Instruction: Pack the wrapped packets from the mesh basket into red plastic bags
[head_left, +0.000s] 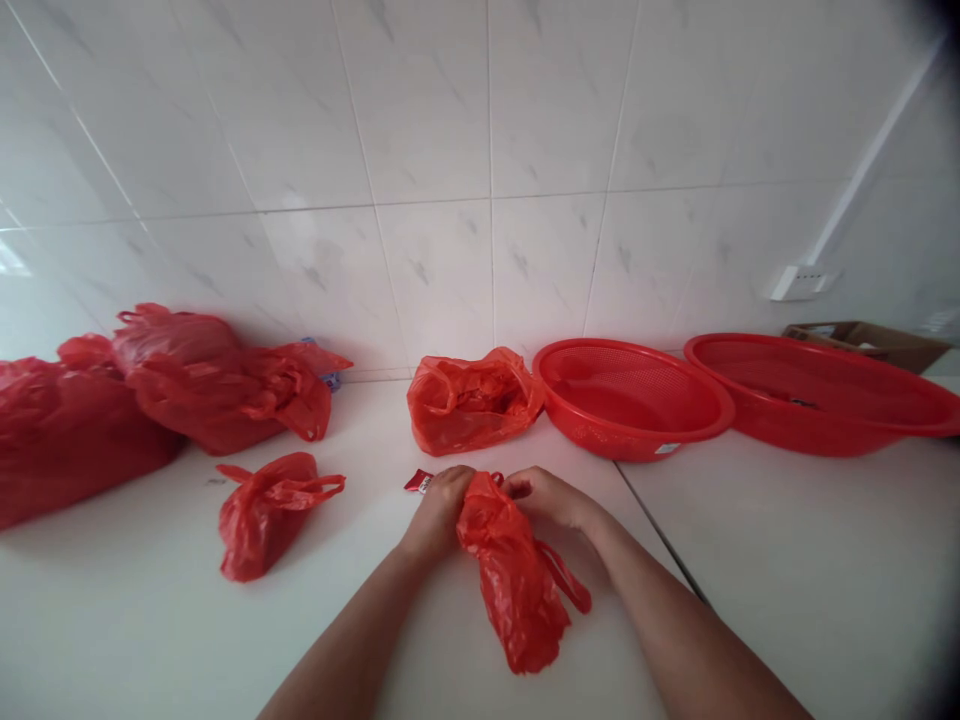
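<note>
A crumpled red plastic bag point(517, 590) lies on the white table between my forearms, its loose handle trailing to the right. My left hand point(448, 505) is closed on the bag's far left edge, with the fingertips partly hidden. On the other side, my right hand point(546, 495) has its fingers curled and pinched at the bag's far right edge. A small red and white packet point(418, 481) lies just left of my left hand. Beyond my hands sits an opened red plastic bag point(474, 400) with crumpled red plastic inside.
A knotted red bag point(262, 515) lies to the left, with large filled red bags point(202, 375) behind it. Two red plastic baskets, one nearer point(634, 400) and one farther right point(825, 395), stand along the tiled wall. A cardboard box point(874, 342) is behind them.
</note>
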